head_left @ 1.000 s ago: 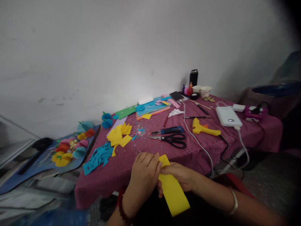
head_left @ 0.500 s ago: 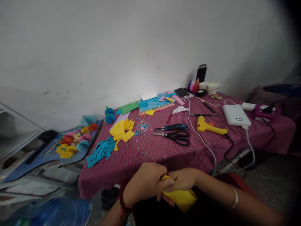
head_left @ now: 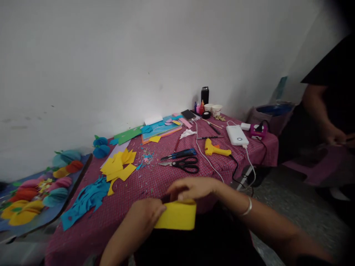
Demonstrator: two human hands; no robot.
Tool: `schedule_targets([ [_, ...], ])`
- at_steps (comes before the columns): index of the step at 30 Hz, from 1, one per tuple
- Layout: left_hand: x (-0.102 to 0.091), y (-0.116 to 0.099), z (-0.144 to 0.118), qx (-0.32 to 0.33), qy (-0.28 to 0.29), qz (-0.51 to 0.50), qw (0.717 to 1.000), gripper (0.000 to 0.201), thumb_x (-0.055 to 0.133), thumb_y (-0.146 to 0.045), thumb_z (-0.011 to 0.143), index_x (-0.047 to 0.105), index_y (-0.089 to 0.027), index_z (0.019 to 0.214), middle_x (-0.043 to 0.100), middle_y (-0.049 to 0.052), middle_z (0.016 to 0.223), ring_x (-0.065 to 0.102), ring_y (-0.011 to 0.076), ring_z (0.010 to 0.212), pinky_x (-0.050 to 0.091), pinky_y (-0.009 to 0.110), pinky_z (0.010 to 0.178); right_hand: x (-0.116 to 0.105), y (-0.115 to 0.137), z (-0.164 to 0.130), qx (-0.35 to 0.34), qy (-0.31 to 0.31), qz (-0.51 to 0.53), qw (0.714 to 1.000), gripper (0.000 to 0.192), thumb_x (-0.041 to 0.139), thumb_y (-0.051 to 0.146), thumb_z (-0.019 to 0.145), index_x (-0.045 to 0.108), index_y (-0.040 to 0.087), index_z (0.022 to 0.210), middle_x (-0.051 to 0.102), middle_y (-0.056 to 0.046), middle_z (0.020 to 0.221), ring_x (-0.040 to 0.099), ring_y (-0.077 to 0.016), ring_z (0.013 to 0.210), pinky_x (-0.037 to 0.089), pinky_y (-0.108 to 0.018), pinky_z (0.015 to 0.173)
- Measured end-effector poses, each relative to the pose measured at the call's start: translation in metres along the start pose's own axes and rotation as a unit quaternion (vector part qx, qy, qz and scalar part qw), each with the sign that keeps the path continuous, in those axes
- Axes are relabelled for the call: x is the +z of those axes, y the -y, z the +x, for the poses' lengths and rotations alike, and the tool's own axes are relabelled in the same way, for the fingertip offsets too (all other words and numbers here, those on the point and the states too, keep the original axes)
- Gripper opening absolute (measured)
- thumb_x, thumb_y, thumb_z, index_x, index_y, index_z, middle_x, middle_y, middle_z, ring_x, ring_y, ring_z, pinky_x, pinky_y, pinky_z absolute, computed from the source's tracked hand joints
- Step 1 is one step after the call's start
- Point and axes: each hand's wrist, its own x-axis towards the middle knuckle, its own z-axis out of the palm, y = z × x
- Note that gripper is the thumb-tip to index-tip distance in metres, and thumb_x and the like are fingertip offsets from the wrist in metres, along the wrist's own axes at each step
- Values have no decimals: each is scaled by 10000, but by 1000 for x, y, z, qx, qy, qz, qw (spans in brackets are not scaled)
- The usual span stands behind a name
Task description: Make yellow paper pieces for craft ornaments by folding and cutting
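Note:
A yellow paper strip [head_left: 177,217], bent over at its top edge, is held above my lap in front of the table. My left hand [head_left: 148,213] is closed on its left end, with the fingertips partly behind the paper. Curled at the upper edge, my right hand [head_left: 194,188] has its thumb and fingers on the strip; part of their contact is hidden. On the table beyond lie black-handled scissors [head_left: 184,164] and a blue utility knife [head_left: 181,153]. Yellow paper pieces [head_left: 118,166] and cut blue paper strips [head_left: 88,199] lie to the left.
A yellow glue gun [head_left: 216,148], a white power bank [head_left: 237,135] and cables lie right on the checked tablecloth [head_left: 155,177]. Colored paper sheets [head_left: 163,131] and a black bottle [head_left: 205,95] are at the back. Paper ornaments [head_left: 41,192] sit far left; another person [head_left: 318,107] is at right.
The view has swung right, bringing the other person into sight. My hands, clasped together over the paper before, are now farther apart, and more of the yellow strip shows between them.

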Motion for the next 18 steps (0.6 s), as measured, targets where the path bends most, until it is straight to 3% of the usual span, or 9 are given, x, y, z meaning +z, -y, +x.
schedule_targets([
  [1, -11, 5, 0, -33, -39, -31, 998, 279, 628, -374, 805, 622, -230, 565, 617, 4, 549, 506, 149, 494, 359, 246, 496, -16, -1, -4, 40, -110, -127, 985, 320, 524, 251, 931, 579, 163, 1233, 670, -34, 1059, 620, -126, 925, 472, -233, 819],
  [3, -30, 15, 2, -104, -137, -134, 976, 308, 669, -396, 780, 574, -214, 551, 558, -12, 521, 465, 142, 486, 332, 245, 461, -41, -8, -9, 97, -207, -224, 947, 337, 459, 157, 930, 550, 103, 1250, 610, -138, 1188, 569, -196, 1080, 426, -341, 946],
  [6, -43, 28, 11, -157, -298, -321, 885, 311, 685, -411, 781, 521, -213, 607, 457, -47, 508, 379, 117, 454, 302, 237, 434, -59, -22, -9, 143, -227, -290, 919, 329, 446, 71, 872, 605, 46, 1159, 580, -224, 1181, 532, -283, 1132, 375, -436, 987],
  [9, -42, 39, 22, -140, -321, -397, 849, 469, 541, -495, 867, 329, -222, 550, 273, -76, 486, 242, 81, 409, 268, 215, 415, -57, -27, -10, 153, -208, -335, 906, 346, 484, 131, 865, 617, 83, 1180, 610, -216, 1122, 582, -307, 1051, 424, -436, 910],
  [12, -35, 45, 29, -129, -317, -449, 826, 498, 498, -489, 895, 248, -223, 555, 215, -85, 511, 211, 63, 409, 258, 196, 409, -49, -24, -14, 155, -196, -364, 897, 449, 564, 250, 845, 572, 125, 1277, 629, -211, 1097, 608, -341, 985, 446, -458, 844],
  [15, -28, 48, 30, -121, -322, -462, 818, 470, 531, -478, 886, 302, -217, 568, 242, -84, 507, 233, 60, 401, 268, 197, 401, -44, -21, -16, 168, -178, -382, 891, 436, 538, 235, 853, 579, 137, 1275, 630, -212, 1113, 592, -357, 1030, 429, -475, 867],
  [18, -25, 51, 27, -102, -337, -465, 812, 366, 580, -471, 860, 454, -202, 646, 295, -81, 490, 290, 75, 394, 306, 215, 406, -47, -23, -11, 178, -159, -375, 896, 420, 514, 224, 854, 599, 136, 1256, 631, -215, 1107, 610, -342, 1002, 445, -446, 834],
])
